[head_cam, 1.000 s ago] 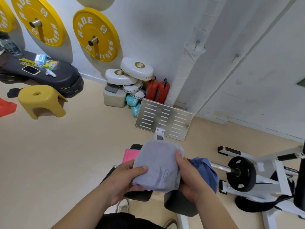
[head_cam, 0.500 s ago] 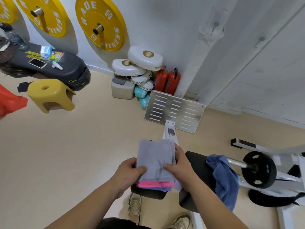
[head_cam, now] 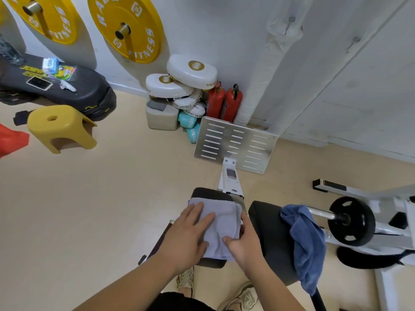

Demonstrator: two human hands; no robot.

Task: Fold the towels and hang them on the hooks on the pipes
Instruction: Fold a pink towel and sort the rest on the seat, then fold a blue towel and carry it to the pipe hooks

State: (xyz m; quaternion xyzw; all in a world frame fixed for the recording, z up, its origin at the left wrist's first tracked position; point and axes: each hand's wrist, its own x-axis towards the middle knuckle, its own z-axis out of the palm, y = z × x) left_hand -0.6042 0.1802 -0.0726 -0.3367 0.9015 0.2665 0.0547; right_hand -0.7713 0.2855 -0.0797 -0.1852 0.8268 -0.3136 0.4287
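Note:
A folded grey towel [head_cam: 221,217] lies on a small black pad [head_cam: 211,193] of the gym machine in front of me. My left hand [head_cam: 186,234] presses flat on the towel's left half, fingers straight. My right hand [head_cam: 244,245] holds its right edge, thumb on top and fingers hidden beside the pad. A blue towel [head_cam: 307,243] hangs crumpled over the neighbouring black pad [head_cam: 267,225]. White pipes [head_cam: 262,70] run up the wall ahead, with a hook [head_cam: 290,19] on the wrapped one and another hook [head_cam: 356,39] further right.
A slotted metal footplate [head_cam: 235,144] stands just beyond the pads, with two red extinguishers [head_cam: 224,102] and stacked white pads [head_cam: 179,84] behind it. A yellow stool [head_cam: 59,126] sits at left. A barbell plate [head_cam: 351,221] and white frame are at right.
The grey towel came down from in front of my chest onto the black pad, covering the pink towel. My left hand went from gripping it to pressing flat on it.

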